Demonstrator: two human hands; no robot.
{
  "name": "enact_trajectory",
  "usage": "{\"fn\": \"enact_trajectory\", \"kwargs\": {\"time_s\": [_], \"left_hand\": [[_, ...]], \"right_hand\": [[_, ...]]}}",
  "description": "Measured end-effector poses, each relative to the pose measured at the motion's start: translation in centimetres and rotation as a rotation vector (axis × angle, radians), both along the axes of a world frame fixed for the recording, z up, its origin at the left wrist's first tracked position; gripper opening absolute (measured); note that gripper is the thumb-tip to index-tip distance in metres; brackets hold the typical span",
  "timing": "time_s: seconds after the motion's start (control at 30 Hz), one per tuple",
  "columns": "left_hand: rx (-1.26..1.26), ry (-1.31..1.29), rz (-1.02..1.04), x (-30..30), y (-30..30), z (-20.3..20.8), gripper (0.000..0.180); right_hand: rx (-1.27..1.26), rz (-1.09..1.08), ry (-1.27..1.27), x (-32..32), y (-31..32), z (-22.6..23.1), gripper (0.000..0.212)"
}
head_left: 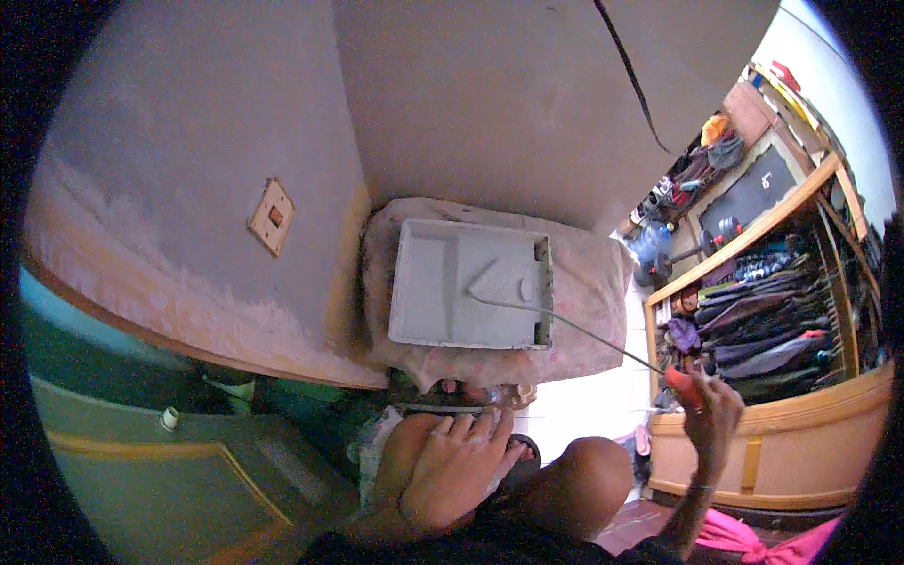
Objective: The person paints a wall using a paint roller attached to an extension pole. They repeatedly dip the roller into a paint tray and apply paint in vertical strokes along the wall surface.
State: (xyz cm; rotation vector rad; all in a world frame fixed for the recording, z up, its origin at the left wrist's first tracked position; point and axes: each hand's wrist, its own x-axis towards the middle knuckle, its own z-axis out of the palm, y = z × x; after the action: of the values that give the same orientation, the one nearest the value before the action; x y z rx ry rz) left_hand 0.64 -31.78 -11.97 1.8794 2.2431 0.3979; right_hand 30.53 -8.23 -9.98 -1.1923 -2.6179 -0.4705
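My right hand (716, 419), out to the right, is closed round the orange-red handle of a paint roller (680, 386). From the handle a long thin metal rod reaches left and bends inside a paint tray (399, 287). White covers the tray's inside, and the roller's sleeve is hard to make out against it. Resting over my left knee, my left hand (460, 461) holds nothing, its fingers stretched out and loosely apart. Under the tray lies a stained, crumpled cloth (595, 297).
Grey-painted walls meet behind the tray; an uncovered switch plate (273, 217) is on the left one. A black cable (633, 71) hangs above. To the right stand a wooden cabinet (753, 461) with packed clothes, a blue water bottle (650, 242) and dumbbells (706, 247).
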Motion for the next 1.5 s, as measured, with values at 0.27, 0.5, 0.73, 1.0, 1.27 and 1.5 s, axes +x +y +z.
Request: {"fn": "enact_trajectory", "kwargs": {"time_s": [0.27,0.5,0.73,1.0,1.27,1.5], "left_hand": [[0.02,0.064,-0.028,0.3,1.3,-0.4,0.049],[-0.345,0.085,0.07,0.7,2.1,4.2,0.051],[-0.139,0.15,0.064,0.1,3.1,0.1,0.05],[-0.089,0.184,0.116,-0.4,3.3,-0.1,0.049],[-0.073,0.193,0.115,-0.2,3.4,-0.1,0.048],[-0.057,0.197,0.083,0.3,3.7,-0.1,0.047]], "right_hand": [[-0.042,0.01,0.087,-1.5,-1.0,-1.7,0.034],[0.032,-0.073,-0.077,-0.3,-0.7,-1.6,0.024],[-0.117,0.026,-0.009,2.1,-1.2,0.4,0.03],[0.062,0.066,0.098,1.0,-2.6,1.8,0.019],[0.013,0.056,0.196,-0.5,0.2,0.3,0.024],[0.1,0.008,0.115,0.0,1.2,-1.1,0.026]]}}
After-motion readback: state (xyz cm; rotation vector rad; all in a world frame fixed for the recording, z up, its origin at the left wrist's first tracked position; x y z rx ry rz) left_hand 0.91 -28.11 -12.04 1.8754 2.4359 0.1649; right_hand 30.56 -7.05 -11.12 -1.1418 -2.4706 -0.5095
